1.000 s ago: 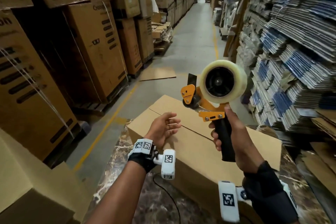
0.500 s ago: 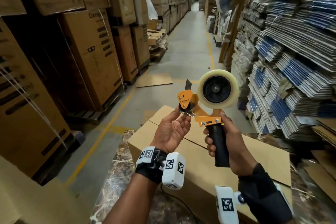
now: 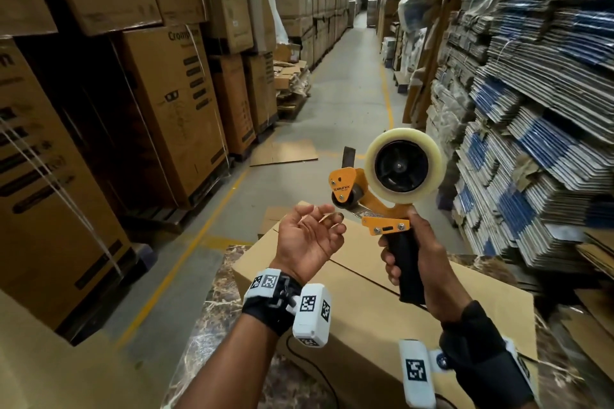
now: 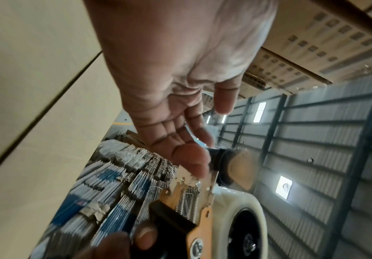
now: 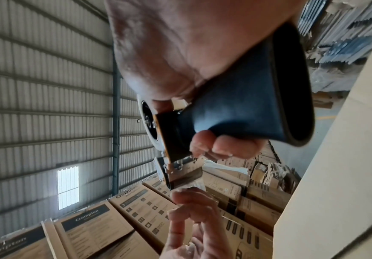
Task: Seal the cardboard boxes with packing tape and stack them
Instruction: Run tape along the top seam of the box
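Box (image 3: 382, 302) on counter (image 3: 212, 302), flaps closed, seam untaped; right hand (image 3: 418, 262) grips dispenser (image 3: 382, 196); at its 9 o'clock, left hand (image 3: 309, 239) loosely open, empty; sealing, stacking remain

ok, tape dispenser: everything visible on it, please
The tape dispenser is a pistol-grip type: orange metal frame, black handle, dark roller, toothed cutter, spring, and a roll of clear tape on a black hub. The right hand grips its handle, holding it upright above the cardboard box. The left hand has its fingertips at the roller end; whether they pinch tape is unclear.
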`<move>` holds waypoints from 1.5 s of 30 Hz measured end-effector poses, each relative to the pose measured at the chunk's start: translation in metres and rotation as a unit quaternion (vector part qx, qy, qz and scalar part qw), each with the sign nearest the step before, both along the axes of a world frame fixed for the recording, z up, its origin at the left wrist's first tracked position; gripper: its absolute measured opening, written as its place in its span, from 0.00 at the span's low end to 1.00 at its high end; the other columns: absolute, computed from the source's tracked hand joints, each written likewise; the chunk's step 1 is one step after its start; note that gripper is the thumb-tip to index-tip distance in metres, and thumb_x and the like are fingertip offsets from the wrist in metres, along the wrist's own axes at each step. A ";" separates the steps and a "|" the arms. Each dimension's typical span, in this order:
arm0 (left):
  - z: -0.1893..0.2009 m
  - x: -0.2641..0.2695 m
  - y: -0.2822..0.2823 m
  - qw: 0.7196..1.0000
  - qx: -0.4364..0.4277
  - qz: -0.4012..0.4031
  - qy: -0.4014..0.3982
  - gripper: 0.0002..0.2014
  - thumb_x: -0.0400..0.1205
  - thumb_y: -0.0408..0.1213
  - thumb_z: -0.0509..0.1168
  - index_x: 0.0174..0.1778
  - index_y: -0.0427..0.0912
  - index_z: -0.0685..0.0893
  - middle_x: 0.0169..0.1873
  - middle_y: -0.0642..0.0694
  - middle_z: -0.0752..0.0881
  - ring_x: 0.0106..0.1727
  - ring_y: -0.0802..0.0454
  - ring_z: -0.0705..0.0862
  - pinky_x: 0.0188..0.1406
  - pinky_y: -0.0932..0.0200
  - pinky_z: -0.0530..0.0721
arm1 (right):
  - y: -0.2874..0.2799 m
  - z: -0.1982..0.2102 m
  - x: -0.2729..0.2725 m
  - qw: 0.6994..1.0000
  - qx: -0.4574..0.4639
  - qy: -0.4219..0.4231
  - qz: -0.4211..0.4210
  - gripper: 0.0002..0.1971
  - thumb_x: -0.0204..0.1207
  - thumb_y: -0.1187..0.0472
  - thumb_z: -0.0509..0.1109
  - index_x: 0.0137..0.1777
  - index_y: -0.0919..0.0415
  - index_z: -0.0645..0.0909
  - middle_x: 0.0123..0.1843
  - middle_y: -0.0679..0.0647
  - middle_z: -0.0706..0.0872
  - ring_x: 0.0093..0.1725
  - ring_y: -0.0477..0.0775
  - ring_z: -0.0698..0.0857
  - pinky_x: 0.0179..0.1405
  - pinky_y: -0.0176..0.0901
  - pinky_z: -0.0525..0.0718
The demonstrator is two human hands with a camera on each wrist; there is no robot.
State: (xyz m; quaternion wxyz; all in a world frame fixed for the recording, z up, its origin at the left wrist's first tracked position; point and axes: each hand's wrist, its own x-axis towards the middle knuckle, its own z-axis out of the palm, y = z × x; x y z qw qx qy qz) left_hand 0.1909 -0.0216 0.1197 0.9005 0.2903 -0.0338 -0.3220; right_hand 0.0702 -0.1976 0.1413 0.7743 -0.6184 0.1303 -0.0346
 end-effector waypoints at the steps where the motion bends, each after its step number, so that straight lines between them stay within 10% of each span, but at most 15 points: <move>1: 0.002 0.001 0.000 0.999 0.036 0.005 -0.013 0.16 0.82 0.44 0.61 0.42 0.36 0.87 0.40 0.37 0.86 0.36 0.43 0.87 0.31 0.58 0.85 | -0.001 -0.001 0.001 1.000 -0.016 -0.006 -0.001 0.40 0.81 0.24 0.54 0.48 0.65 0.84 0.34 0.59 0.76 0.28 0.53 0.72 0.28 0.46 0.71; 12: 0.001 0.015 0.000 0.961 0.255 0.089 -0.050 0.10 0.85 0.25 0.67 0.61 0.29 0.84 0.43 0.37 0.92 0.36 0.49 0.92 0.28 0.68 0.86 | -0.002 -0.014 0.006 0.997 -0.071 -0.022 0.019 0.40 0.77 0.23 0.61 0.47 0.66 0.86 0.35 0.63 0.76 0.29 0.55 0.72 0.29 0.48 0.70; 17: 0.000 0.024 0.005 0.914 0.355 0.146 -0.133 0.09 0.81 0.17 0.66 0.47 0.34 0.85 0.33 0.38 0.88 0.24 0.54 0.85 0.21 0.67 0.78 | -0.004 -0.020 0.009 0.994 -0.097 -0.018 0.038 0.43 0.76 0.24 0.59 0.48 0.70 0.85 0.34 0.62 0.77 0.29 0.56 0.72 0.28 0.47 0.70; 32: -0.017 0.098 0.079 0.728 0.580 0.219 -0.292 0.05 0.82 0.29 0.74 0.48 0.41 0.86 0.41 0.39 0.91 0.40 0.46 0.90 0.31 0.54 0.89 | -0.015 -0.041 0.015 0.987 -0.144 -0.009 0.072 0.45 0.73 0.22 0.62 0.49 0.72 0.85 0.33 0.61 0.79 0.30 0.59 0.72 0.28 0.47 0.72; 40: -0.050 0.133 0.081 0.719 0.620 0.181 -0.254 0.05 0.86 0.32 0.69 0.57 0.44 0.83 0.47 0.40 0.91 0.44 0.50 0.87 0.25 0.64 0.80 | -0.004 -0.044 0.043 0.973 -0.191 0.041 0.123 0.49 0.69 0.19 0.65 0.52 0.74 0.84 0.34 0.58 0.80 0.31 0.58 0.74 0.29 0.46 0.73; 45: -0.062 0.143 0.074 0.703 0.640 0.165 -0.261 0.08 0.89 0.34 0.63 0.63 0.45 0.80 0.54 0.43 0.87 0.52 0.48 0.86 0.43 0.56 0.82 | -0.002 -0.049 0.050 0.957 -0.237 0.076 0.148 0.38 0.78 0.24 0.62 0.45 0.64 0.85 0.34 0.53 0.83 0.31 0.54 0.77 0.34 0.47 0.77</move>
